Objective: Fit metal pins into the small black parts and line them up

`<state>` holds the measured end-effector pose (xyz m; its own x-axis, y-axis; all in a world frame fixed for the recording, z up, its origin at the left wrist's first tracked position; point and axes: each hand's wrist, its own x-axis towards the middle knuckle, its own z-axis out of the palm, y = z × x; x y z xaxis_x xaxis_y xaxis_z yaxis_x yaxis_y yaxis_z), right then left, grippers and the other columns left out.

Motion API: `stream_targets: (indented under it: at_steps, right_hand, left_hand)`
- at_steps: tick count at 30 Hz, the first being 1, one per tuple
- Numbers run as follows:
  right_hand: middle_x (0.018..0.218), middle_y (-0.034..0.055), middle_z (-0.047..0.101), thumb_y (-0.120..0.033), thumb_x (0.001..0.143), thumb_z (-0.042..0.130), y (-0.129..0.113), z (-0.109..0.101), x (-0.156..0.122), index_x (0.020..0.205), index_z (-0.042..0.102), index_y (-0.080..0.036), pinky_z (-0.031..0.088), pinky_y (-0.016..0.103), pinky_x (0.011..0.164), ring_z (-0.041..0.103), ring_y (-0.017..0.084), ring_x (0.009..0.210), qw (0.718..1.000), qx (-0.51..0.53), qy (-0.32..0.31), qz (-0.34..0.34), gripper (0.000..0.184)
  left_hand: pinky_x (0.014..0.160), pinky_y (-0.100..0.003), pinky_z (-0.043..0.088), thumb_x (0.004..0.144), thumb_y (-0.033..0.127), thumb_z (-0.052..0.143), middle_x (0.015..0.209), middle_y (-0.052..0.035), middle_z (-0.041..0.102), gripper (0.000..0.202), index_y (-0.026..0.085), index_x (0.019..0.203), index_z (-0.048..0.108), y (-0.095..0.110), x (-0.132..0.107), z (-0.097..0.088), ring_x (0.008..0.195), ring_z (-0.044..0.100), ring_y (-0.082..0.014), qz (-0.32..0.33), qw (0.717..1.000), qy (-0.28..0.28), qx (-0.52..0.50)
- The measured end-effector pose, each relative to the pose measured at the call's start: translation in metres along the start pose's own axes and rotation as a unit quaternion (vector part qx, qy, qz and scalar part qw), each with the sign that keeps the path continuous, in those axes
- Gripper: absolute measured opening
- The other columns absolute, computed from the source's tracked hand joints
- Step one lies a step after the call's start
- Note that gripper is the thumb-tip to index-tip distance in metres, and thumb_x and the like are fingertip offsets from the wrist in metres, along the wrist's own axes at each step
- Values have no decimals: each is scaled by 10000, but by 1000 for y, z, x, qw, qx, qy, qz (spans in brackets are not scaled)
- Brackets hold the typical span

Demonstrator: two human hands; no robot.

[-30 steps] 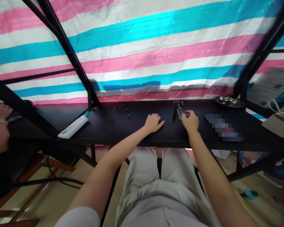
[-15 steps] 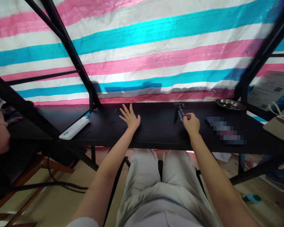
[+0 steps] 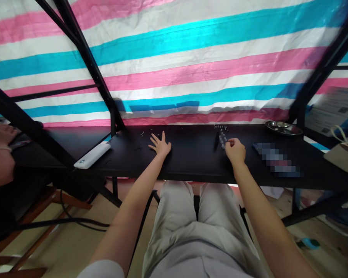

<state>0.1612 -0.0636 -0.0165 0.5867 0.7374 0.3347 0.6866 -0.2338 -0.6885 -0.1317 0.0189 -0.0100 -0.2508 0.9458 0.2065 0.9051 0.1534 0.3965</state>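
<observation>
My left hand (image 3: 160, 146) is open over the black tabletop (image 3: 193, 154), its fingers spread and pointing away from me. Small light bits (image 3: 142, 134) lie just beyond its fingertips. Thumb and fingers of my right hand (image 3: 235, 150) are pinched on the near end of a string of clear, greyish beads (image 3: 222, 137). The strand slants away from the fingertips. Behind it, a row of small pale pieces (image 3: 220, 127) lies near the table's back edge. Whatever is inside the pinch itself is hidden by the fingers.
To the left lies a long white device (image 3: 93, 155). On the right are a shiny metal dish (image 3: 284, 127), a blurred-out flat object (image 3: 276, 160) and a beige bag (image 3: 343, 156). Black metal posts (image 3: 84, 54) frame a striped sheet (image 3: 203, 73). Another person's hand (image 3: 2, 135) is at far left.
My left hand has lowered slightly towards me, and its fingers have bent a little, uncovering more small bits behind them. My right hand stays pinched at the bead strand.
</observation>
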Motion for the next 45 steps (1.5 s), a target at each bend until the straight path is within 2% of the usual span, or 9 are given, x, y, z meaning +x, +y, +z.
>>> stream_targets:
  at_steps: [9, 13, 20, 27, 33, 37, 41, 43, 45]
  right_hand:
    - [869, 82, 666, -281, 753, 446, 2, 1, 0, 991, 621, -181, 395, 311, 699, 584, 221, 773, 1000, -2, -2, -2, 312]
    - [870, 83, 670, -279, 753, 440, 2, 1, 0, 979, 626, -184, 398, 309, 694, 583, 217, 763, 1000, -4, 2, -3, 308]
    - [857, 82, 670, -278, 752, 426, 2, 1, 0, 979, 626, -174, 397, 312, 697, 585, 221, 761, 1000, -1, 11, -6, 320]
    - [861, 81, 659, -277, 771, 398, 1, 1, 0, 992, 600, -180, 396, 318, 736, 576, 225, 805, 999, 14, 47, -16, 315]
    - [855, 74, 632, -281, 813, 337, 0, 0, -2, 1015, 560, -166, 410, 305, 761, 573, 196, 784, 993, 33, 70, -87, 321]
    - [906, 76, 623, -276, 840, 305, -2, 0, -6, 1018, 544, -166, 423, 286, 768, 573, 173, 784, 985, 55, 65, -149, 318]
    - [955, 82, 619, -267, 850, 307, -9, 4, -14, 1007, 555, -165, 423, 270, 789, 574, 162, 815, 972, 62, 28, -225, 310]
    - [965, 78, 619, -280, 851, 333, -13, 7, -18, 1034, 556, -170, 422, 270, 788, 575, 163, 818, 965, 49, -15, -256, 308]
    - [957, 64, 619, -312, 849, 375, -15, 11, -21, 1083, 545, -182, 427, 268, 747, 574, 162, 776, 957, 29, -67, -281, 317]
  left_hand:
    - [1076, -590, -16, 823, 361, 426, 1514, -171, 65, 670, 177, 1429, 209, -5, 3, 1, 1350, 259, -314, 26, 999, -30, -14]
    - [1090, -577, -2, 821, 351, 410, 1495, -180, 156, 667, 116, 1418, 226, -5, 5, 3, 1366, 217, -308, 33, 999, -28, -6]
    - [1108, -555, 27, 826, 295, 402, 1446, -167, 288, 603, 125, 1396, 304, -5, 5, 6, 1342, 279, -294, 82, 996, -30, 4]
    - [1117, -419, 211, 842, 108, 352, 1321, -110, 478, 483, 171, 1303, 482, 6, 2, 12, 1229, 450, -220, 186, 981, -39, -41]
    - [970, -318, 403, 865, 148, 436, 1053, -72, 632, 371, 180, 1208, 574, 50, -18, 23, 993, 587, -171, 259, 954, -46, -144]
    - [883, -252, 441, 894, 200, 419, 976, -55, 631, 338, 184, 1186, 587, 77, -40, 29, 910, 589, -129, 343, 912, -27, -223]
    - [916, -224, 421, 898, 189, 390, 1017, -33, 621, 441, 213, 1337, 415, 82, -62, 25, 944, 582, -98, 427, 868, -31, -251]
    - [921, -229, 423, 897, 201, 393, 1039, -26, 623, 494, 231, 1384, 315, 79, -69, 22, 947, 591, -97, 431, 866, -42, -252]
    - [894, -230, 441, 893, 218, 411, 1046, -35, 626, 462, 219, 1349, 341, 77, -72, 22, 938, 605, -106, 413, 871, -54, -261]
